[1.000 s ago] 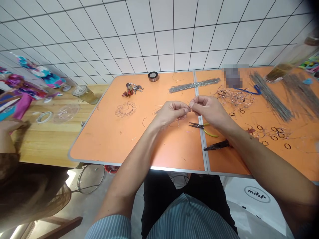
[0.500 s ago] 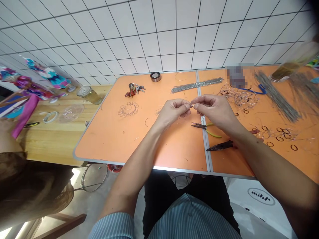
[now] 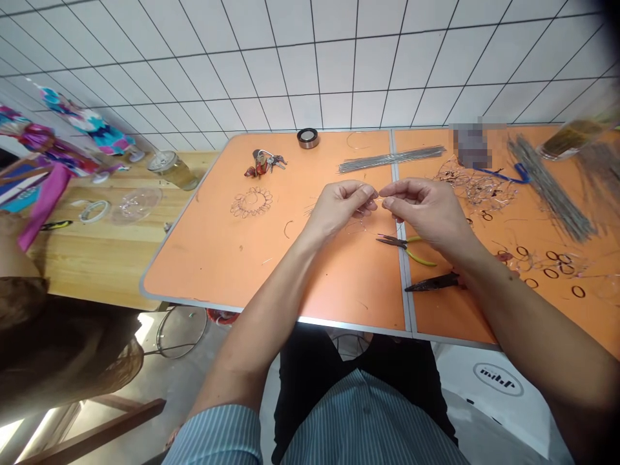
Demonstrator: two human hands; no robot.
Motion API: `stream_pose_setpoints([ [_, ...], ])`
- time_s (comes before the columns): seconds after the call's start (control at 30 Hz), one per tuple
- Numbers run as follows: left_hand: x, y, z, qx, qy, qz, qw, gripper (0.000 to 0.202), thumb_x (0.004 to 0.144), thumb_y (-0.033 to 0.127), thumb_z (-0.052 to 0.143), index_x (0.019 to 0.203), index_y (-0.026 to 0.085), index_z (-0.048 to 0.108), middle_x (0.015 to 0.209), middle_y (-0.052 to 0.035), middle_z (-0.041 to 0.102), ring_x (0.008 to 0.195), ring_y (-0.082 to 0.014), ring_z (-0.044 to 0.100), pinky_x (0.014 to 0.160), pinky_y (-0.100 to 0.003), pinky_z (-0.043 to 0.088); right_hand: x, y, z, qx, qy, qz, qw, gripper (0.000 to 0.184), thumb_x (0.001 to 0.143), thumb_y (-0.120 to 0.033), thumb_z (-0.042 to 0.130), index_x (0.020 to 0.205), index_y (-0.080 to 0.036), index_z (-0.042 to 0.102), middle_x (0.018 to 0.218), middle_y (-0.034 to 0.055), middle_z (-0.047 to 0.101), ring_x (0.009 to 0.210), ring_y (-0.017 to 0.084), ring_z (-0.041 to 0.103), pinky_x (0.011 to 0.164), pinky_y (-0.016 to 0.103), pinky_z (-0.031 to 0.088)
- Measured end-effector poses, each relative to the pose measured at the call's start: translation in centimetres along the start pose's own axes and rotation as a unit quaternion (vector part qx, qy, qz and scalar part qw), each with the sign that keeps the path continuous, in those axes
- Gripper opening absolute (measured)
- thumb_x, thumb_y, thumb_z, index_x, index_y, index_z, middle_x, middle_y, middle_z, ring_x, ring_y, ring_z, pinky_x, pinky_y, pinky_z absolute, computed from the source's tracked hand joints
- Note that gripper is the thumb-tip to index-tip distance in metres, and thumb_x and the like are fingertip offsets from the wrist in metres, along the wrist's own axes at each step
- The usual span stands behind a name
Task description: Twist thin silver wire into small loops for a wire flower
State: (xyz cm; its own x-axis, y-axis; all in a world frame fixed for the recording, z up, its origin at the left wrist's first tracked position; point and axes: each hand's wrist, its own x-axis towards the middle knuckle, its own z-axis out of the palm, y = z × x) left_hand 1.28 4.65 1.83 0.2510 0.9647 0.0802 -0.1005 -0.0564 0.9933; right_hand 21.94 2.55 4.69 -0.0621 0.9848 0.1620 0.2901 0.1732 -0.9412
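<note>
thin glinting wire (image 3: 378,197) between left hand (image 3: 346,201) — seemingly pinching it — and right hand (image 3: 423,210), grip can't tell; looks unfinished | copper-brown looped wire ring (image 3: 252,202) apparently shaped, on orange table (image 3: 217,258) | straight silver wire bundle (image 3: 390,159) seems unworked

This looks like a craft workshop: pliers (image 3: 403,243), wire bundle (image 3: 391,159), tape roll (image 3: 307,138), orange table (image 3: 271,271).

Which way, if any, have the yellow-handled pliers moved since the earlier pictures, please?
No, the yellow-handled pliers have not visibly moved: they lie across the same part of the grey table seam.
</note>
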Motion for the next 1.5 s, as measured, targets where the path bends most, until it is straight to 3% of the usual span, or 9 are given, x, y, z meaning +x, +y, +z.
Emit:
stream_pose_setpoints([
  [0.33,-0.1,0.5,0.2,-0.027,0.024,-0.017,0.999,0.042,0.096,0.058,0.091,0.091,0.018,0.083,0.088,-0.0035,0.079,0.07,-0.0091,0.069,0.067,-0.021,0.055,0.0,0.8,0.3,-0.023,-0.011,-0.057,0.998,0.006,0.093,-0.034,0.085,0.091,-0.029,0.087,0.094,0.0044,0.087,0.086,0.025,0.078,0.083,0.043,0.064],
  [0.67,-0.2,0.7,0.5,-0.063,0.034,-0.019,0.997,0.03,0.098,0.046,0.087,0.09,0.017,0.083,0.081,-0.0025,0.076,0.07,-0.0094,0.069,0.069,-0.022,0.056,-0.3,0.7,0.7,-0.019,0.003,-0.068,0.998,0.01,0.091,-0.038,0.085,0.09,-0.028,0.086,0.089,0.0037,0.085,0.082,0.024,0.074,0.078,0.042,0.059],
  [0.97,-0.1,0.7,0.6,-0.08,0.028,-0.022,0.996,0.037,0.091,0.054,0.091,0.087,0.018,0.081,0.084,-0.0036,0.077,0.074,-0.0113,0.069,0.071,-0.024,0.055,-0.4,1.2,1.1,-0.061,0.034,-0.113,0.991,0.009,0.092,-0.036,0.082,0.091,-0.028,0.085,0.085,0.0029,0.082,0.075,0.023,0.069,0.072,0.039,0.055],
  [1.27,-0.4,0.8,0.9,-0.094,0.008,-0.008,0.996,0.055,0.077,0.066,0.101,0.086,0.018,0.078,0.084,-0.0023,0.075,0.076,-0.0111,0.068,0.074,-0.025,0.055,-0.4,1.3,0.9,-0.135,0.054,-0.209,0.967,0.009,0.098,-0.026,0.073,0.09,-0.026,0.078,0.074,-0.001,0.066,0.064,0.018,0.055,0.067,0.037,0.046],
  [1.5,-0.1,0.4,0.7,-0.105,-0.021,0.015,0.994,0.055,0.079,0.069,0.101,0.086,0.019,0.077,0.086,-0.0017,0.075,0.08,-0.0123,0.069,0.079,-0.026,0.057,-0.9,0.9,0.9,-0.2,0.073,-0.273,0.938,0.013,0.101,-0.022,0.07,0.091,-0.027,0.077,0.08,0.0027,0.073,0.068,0.02,0.06,0.068,0.039,0.047],
])
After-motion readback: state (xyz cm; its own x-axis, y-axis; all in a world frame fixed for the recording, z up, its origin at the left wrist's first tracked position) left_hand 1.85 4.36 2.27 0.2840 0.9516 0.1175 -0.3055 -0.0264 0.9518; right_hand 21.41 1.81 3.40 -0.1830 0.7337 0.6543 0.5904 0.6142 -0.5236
